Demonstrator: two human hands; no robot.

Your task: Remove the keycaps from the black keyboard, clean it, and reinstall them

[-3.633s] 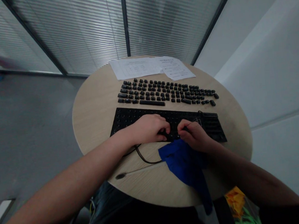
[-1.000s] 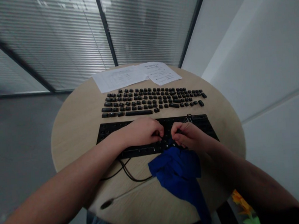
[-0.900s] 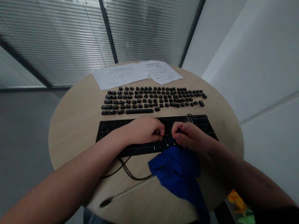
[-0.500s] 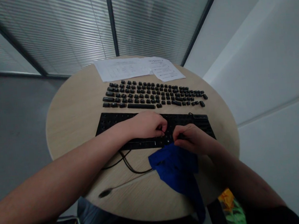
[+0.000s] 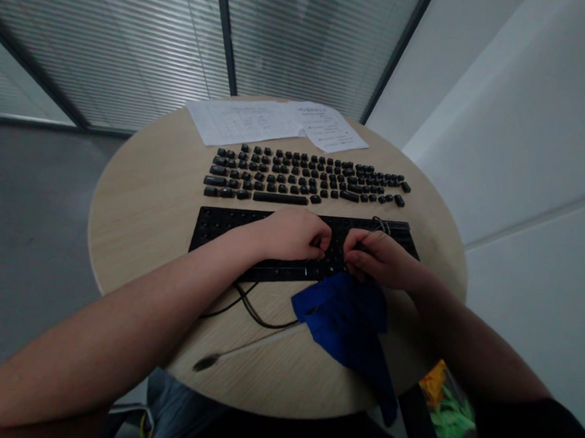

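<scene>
While the left hand (image 5: 296, 235) and right hand (image 5: 379, 259) curl over the keyboard (image 5: 337, 234) on the table (image 5: 136, 203), I can't tell if they grip anything. It looks stiff and light; hold its ends. Loose keys (image 5: 280, 178) lie just past it.

open tabletop (image 5: 136, 210) left of loose keycaps (image 5: 280, 198), blue cloth (image 5: 347, 322) and cable (image 5: 274, 326) obstructing front of keyboard (image 5: 217, 225)

Black keyboard (image 5: 340, 225) and keycaps (image 5: 280, 198), blue cloth (image 5: 347, 322), pale wood-grain table (image 5: 141, 203)
</scene>
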